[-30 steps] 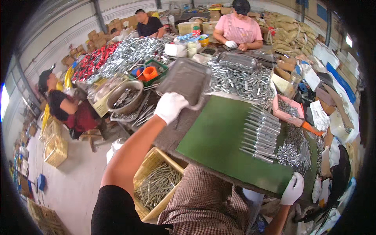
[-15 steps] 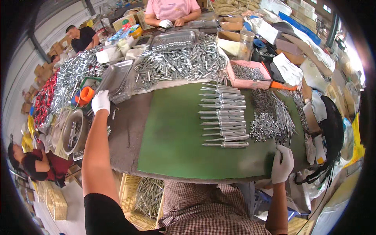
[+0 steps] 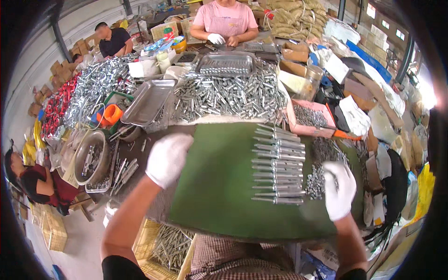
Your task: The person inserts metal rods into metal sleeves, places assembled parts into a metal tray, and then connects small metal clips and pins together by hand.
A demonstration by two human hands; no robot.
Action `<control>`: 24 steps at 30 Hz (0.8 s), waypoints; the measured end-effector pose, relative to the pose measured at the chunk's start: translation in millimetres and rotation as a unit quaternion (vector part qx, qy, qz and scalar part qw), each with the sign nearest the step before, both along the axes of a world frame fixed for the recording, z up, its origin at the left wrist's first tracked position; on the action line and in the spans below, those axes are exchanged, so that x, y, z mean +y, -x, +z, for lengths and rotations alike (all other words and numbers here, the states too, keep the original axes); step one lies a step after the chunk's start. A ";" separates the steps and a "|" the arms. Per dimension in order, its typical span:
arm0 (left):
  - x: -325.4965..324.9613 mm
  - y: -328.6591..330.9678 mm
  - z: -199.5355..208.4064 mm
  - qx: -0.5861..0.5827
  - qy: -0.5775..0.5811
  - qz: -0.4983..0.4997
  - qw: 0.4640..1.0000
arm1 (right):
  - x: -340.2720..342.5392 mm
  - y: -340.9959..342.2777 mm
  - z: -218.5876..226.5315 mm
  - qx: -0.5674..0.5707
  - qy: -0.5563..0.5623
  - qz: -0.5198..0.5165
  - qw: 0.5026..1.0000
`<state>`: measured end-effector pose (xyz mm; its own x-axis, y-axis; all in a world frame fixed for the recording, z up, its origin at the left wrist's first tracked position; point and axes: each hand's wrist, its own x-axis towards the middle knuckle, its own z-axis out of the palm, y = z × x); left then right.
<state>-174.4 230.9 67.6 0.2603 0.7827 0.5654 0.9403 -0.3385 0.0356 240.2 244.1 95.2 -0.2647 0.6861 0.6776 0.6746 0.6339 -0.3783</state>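
My left hand [image 3: 169, 159], in a white glove, hovers over the left edge of the green mat [image 3: 214, 205]. Motion smears its fingers, so whether they hold anything is unclear. In a white glove too, my right hand [image 3: 339, 190] is over the right side of the mat, next to a pile of small shiny metal pieces [image 3: 315, 183]. Its fingers are curled in, and what they pinch, if anything, is hidden. Between the hands lies a column of metal tubes with thin pointed rods [image 3: 279, 169], side by side, points to the left.
Behind the mat are a heap of metal tubes [image 3: 228, 95], a steel tray [image 3: 148, 103] and a pink box [image 3: 310, 116] of small parts. A round bowl [image 3: 92, 156] stands at left. Across the table sits a person in pink [image 3: 225, 21]; others are at left.
My left hand has come back from beside the steel tray toward the mat. My right hand has moved from the mat's near right edge up to the small pieces. The view has shifted.
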 end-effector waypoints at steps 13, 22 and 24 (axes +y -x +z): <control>83.7 -39.4 -65.2 -0.535 0.197 -0.008 0.822 | 405.3 189.0 -48.4 -0.026 0.256 -0.107 0.960; 104.2 -35.1 -52.4 -0.641 0.237 -0.023 0.729 | 474.1 196.0 -55.4 0.311 0.526 0.027 0.791; 125.5 -28.3 -54.5 -0.701 0.202 -0.035 0.683 | 455.2 200.7 -50.7 0.327 0.544 0.032 0.772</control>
<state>-146.1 356.4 13.1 -0.2714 0.9617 0.0382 -0.1323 -0.0766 0.9883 39.5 699.2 44.5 -0.1676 0.9430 -0.2876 0.0939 -0.2751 -0.9568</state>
